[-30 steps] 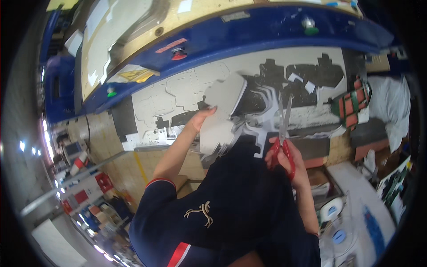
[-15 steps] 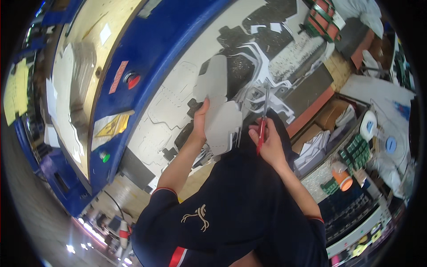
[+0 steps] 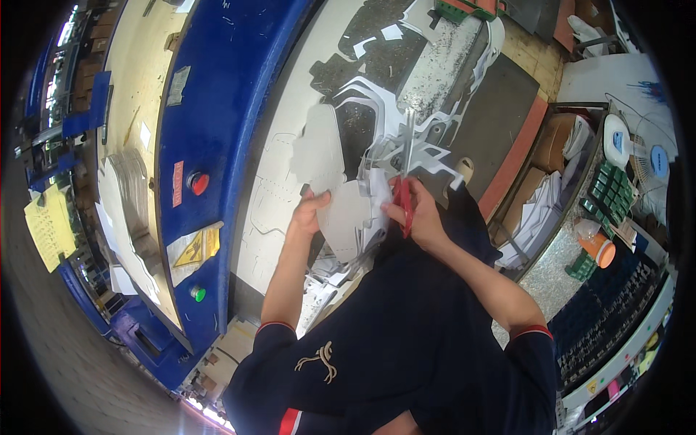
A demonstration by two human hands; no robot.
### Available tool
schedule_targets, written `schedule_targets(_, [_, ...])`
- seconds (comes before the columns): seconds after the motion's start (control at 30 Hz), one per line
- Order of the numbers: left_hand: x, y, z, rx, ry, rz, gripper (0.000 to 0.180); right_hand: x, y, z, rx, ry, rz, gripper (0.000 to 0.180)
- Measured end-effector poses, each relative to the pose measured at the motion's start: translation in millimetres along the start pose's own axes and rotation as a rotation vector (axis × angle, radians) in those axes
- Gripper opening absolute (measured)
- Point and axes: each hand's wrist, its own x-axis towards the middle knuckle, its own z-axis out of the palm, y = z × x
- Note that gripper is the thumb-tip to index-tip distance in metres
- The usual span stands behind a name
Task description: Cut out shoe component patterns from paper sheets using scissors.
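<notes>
My left hand grips a pale card piece by its left edge, thumb on top. Other sheets show under its right edge, perhaps a stack. A longer pale cut-out lies just beyond it. My right hand is wrapped round the red handles of a pair of scissors, whose metal blades point away from me over white offcuts. Crumpled white paper sits between the scissors and the held card. Whether the blades touch any sheet I cannot tell.
Beneath my hands is a pale board with cut outlines. A blue machine panel with a red button and a green button stands left. To the right are a box of paper scraps and an orange cup.
The view has shifted, so the bench appears displaced. My right hand and the scissors have come slightly nearer the held card. Both hands keep their hold.
</notes>
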Motion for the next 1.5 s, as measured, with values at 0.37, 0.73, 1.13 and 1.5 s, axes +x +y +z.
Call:
schedule_targets(0.37, [-8.4, 47.0, 48.6, 0.439, 0.164, -0.015, 0.065, -9.6, -15.2, 12.2, -0.112, 0.105, -0.008, 0.047])
schedule_targets(0.73, [-5.2, 20.4, 31.2, 0.288, 0.252, -0.161, 0.049, -0.2, -6.2, 13.4, -0.095, 0.132, -0.030, 0.049])
schedule_targets(1.13, [-27.1, 29.4, 52.9, 0.753, 0.633, 0.230, 0.029, -1.9, -9.9, 18.9, -0.178, 0.130, -0.102, 0.046])
schedule_targets(1.5, [-69.7, 72.1, -27.6, 0.661, 0.521, 0.248, 0.027, -3.5, -0.1, 10.4, -0.176, 0.129, -0.089, 0.046])
